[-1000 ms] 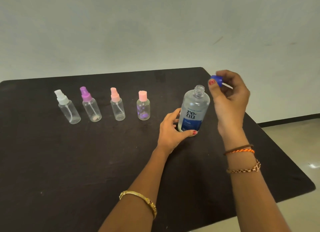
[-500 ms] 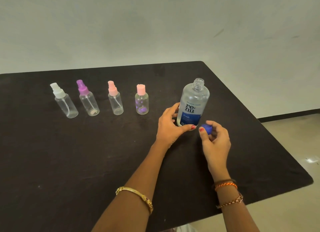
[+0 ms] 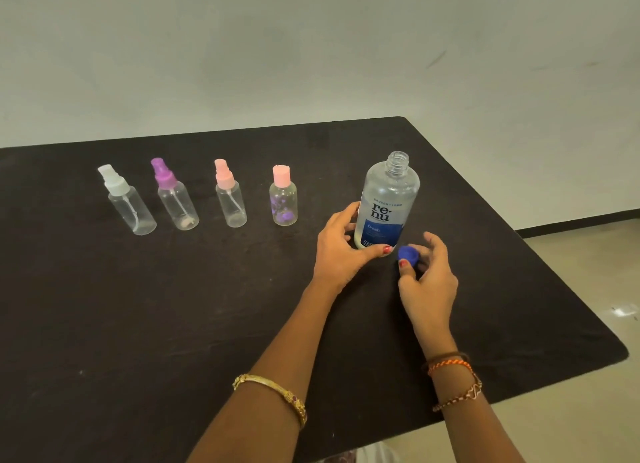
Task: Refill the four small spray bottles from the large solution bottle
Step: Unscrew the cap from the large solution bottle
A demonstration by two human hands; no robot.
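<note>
Gripping the open solution bottle (image 3: pixel 386 206) low, left hand (image 3: pixel 341 251); blue cap (image 3: pixel 408 254) pinched between right hand (image 3: pixel 427 282) fingers (image 3: pixel 405 267).

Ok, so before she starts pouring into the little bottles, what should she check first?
1. Large solution bottle uncapped: ok, its neck is bare.
2. Bottle held steady: ok, the left hand grips its base and it stands upright.
3. Blue cap put down: not ok, the right hand pinches it just beside the bottle.
4. Four small spray bottles opened: not ok, all tops are on.
5. Small bottles upright in a row: ok.
6. Solution level in the large bottle: cannot tell.
</note>
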